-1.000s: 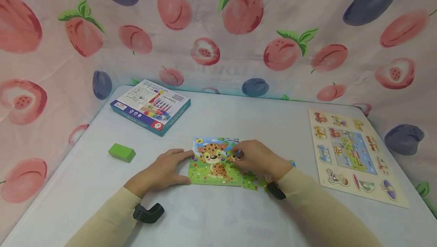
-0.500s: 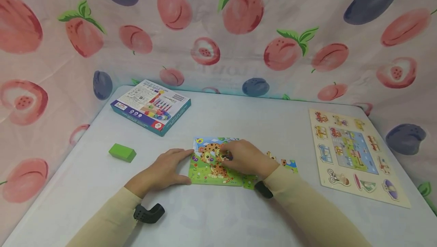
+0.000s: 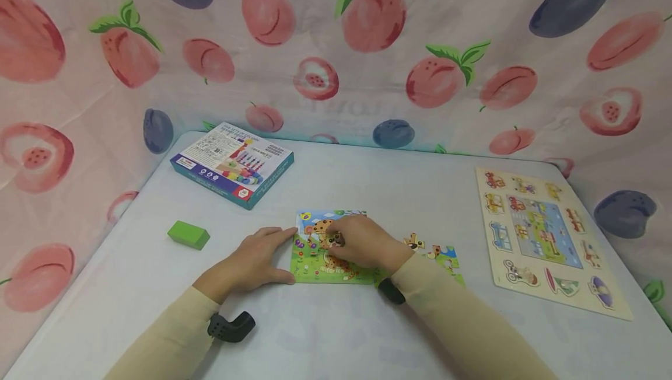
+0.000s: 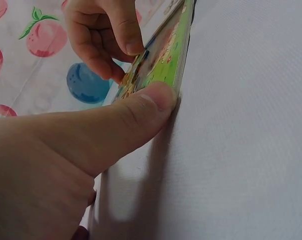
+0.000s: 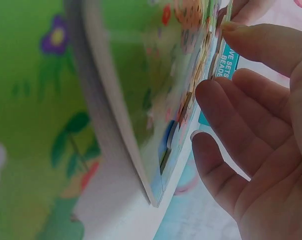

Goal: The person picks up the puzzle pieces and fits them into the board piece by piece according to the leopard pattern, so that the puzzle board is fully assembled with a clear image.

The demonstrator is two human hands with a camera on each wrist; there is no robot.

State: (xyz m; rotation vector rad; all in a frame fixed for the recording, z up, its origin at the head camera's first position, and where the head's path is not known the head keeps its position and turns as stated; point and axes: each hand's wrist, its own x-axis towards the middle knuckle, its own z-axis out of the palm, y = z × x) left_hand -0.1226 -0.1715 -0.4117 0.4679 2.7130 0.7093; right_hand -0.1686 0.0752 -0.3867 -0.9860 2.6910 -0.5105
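A leopard picture puzzle board [image 3: 307, 266] lies flat at the table's middle. My left hand [image 3: 254, 260] braces its left side, the index finger near the upper corner and the thumb low down; in the left wrist view that thumb [image 4: 125, 117] presses the board's edge. Over the leopard's face, my right hand [image 3: 364, 243] pinches a small spotted puzzle piece [image 3: 335, 240] between thumb and fingers. The fingers hide part of the piece and the picture's right half. Loose puzzle pieces [image 3: 413, 241] lie right of the board, partly behind the right forearm.
At the back left lies a flat boxed bead set [image 3: 231, 164], with a green block [image 3: 188, 234] nearer on the left. A wooden vehicle puzzle board [image 3: 551, 243] occupies the right side. A fruit-print cloth [image 3: 367, 88] hangs behind the white table.
My right hand has moved left across the board with the pinched piece, from its right edge to the leopard's face. More loose pieces show at right. The left hand stays in place.
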